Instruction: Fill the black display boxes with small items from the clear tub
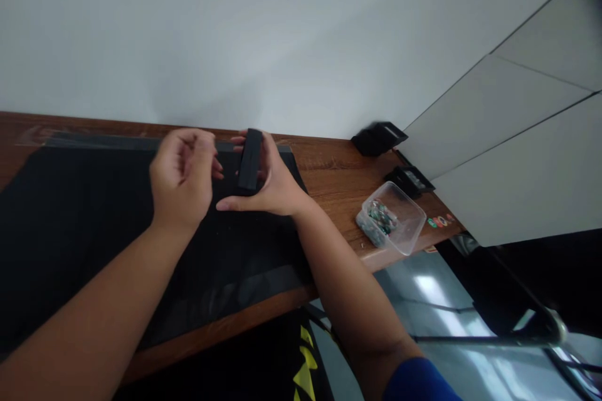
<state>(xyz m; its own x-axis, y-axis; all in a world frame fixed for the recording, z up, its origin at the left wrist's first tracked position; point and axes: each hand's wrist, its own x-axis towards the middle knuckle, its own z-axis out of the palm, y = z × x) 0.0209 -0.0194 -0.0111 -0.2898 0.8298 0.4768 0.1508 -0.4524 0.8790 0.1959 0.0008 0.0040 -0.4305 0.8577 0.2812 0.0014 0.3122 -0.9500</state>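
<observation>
My right hand [273, 182] holds a long black rectangular block [249, 160] upright over a black mat [94, 232] on a wooden table [338, 182]. Its fingers wrap the block from behind. My left hand [183, 175] is just left of the block, fingers curled loosely inward, back of the hand toward me. What, if anything, the left fingers pinch is hidden.
A clear plastic tub [392, 218] with small coloured parts sits at the table's right edge. Two black boxes [379, 138] [410, 180] lie beyond it by a white panel. Small coloured bits [439, 222] lie near the tub. A white wall backs the table.
</observation>
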